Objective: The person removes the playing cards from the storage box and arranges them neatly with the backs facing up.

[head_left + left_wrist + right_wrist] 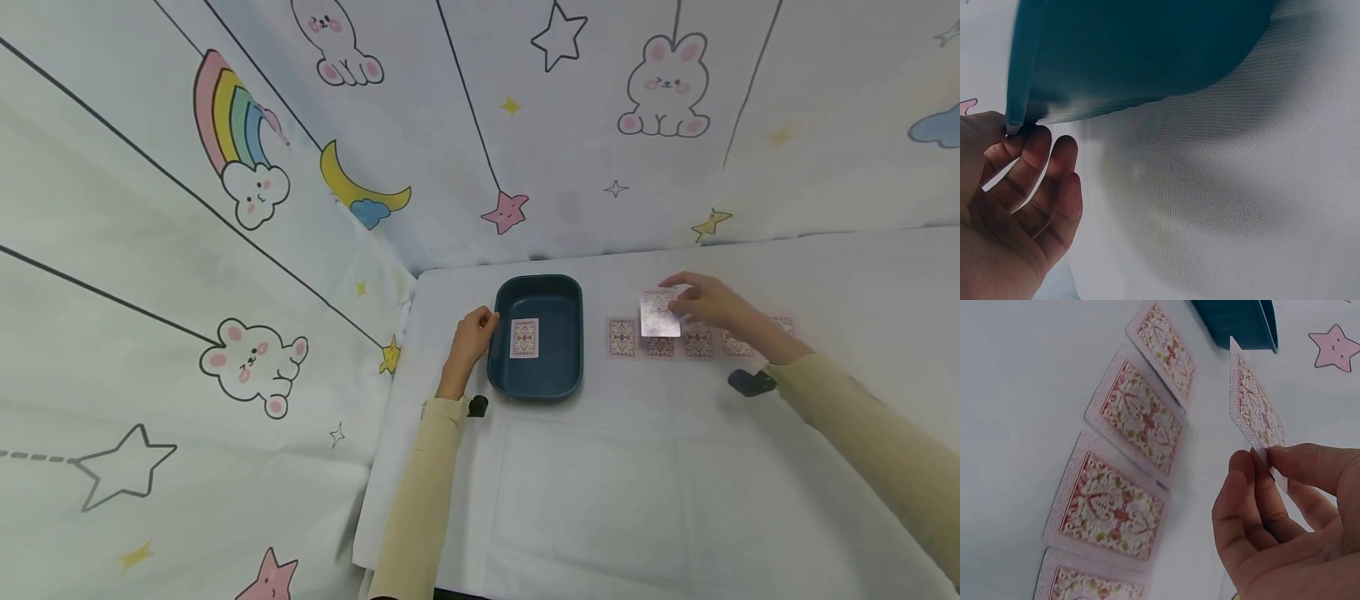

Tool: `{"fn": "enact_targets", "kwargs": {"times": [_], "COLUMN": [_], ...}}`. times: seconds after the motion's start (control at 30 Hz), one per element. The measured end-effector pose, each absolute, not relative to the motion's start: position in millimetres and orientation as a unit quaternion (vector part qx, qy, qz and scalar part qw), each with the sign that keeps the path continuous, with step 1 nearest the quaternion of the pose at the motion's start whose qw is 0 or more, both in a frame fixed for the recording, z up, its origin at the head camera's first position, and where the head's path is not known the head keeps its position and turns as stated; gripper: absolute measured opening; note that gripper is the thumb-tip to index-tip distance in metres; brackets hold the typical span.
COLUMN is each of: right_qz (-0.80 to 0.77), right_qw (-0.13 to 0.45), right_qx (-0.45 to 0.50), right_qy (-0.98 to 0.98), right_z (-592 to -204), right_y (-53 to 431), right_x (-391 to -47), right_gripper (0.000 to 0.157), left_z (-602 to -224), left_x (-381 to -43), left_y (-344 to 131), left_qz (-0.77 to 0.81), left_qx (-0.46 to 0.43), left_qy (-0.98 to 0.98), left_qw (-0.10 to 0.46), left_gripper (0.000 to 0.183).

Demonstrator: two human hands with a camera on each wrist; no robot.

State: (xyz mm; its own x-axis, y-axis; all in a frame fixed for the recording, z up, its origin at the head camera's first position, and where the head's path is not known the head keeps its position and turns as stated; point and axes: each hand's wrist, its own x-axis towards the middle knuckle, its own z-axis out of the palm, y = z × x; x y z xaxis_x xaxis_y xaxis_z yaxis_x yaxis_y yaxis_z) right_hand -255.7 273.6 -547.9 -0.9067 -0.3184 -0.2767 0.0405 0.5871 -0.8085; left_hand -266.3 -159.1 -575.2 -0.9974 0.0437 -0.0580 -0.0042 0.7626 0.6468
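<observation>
A playing card with a red patterned back is pinched between thumb and fingers of my right hand, raised above the table. Below it in the head view, several more cards lie face down in a row, the leftmost card closest to the tray. My left hand grips the left rim of a dark teal tray; the left wrist view shows thumb and fingertips at the tray's edge. Inside the tray lies one card, also face down. My right forearm partly covers the right end of the row.
A white cloth covers the table. Behind it and along the left hang pale curtains printed with rabbits, stars and a rainbow. Dark wrist camera mounts show at both sleeves, the right mount low over the cloth.
</observation>
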Motion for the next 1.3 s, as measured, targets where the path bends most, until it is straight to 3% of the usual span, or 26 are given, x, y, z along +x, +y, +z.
{"fn": "enact_targets", "kwargs": {"times": [1.3], "right_qz": [-0.396], "right_qw": [0.216], "right_qx": [-0.017], "right_qy": [0.892], "right_z": [-570], "right_y": [385], "right_x": [-229], "right_gripper": [0.059], "left_z": [-577], "left_x": [-265], "left_y": [-159], "left_qz": [0.342], "left_qx": [0.007], "left_qy": [0.939], "left_qw": [0.034], "left_gripper": [0.026]}}
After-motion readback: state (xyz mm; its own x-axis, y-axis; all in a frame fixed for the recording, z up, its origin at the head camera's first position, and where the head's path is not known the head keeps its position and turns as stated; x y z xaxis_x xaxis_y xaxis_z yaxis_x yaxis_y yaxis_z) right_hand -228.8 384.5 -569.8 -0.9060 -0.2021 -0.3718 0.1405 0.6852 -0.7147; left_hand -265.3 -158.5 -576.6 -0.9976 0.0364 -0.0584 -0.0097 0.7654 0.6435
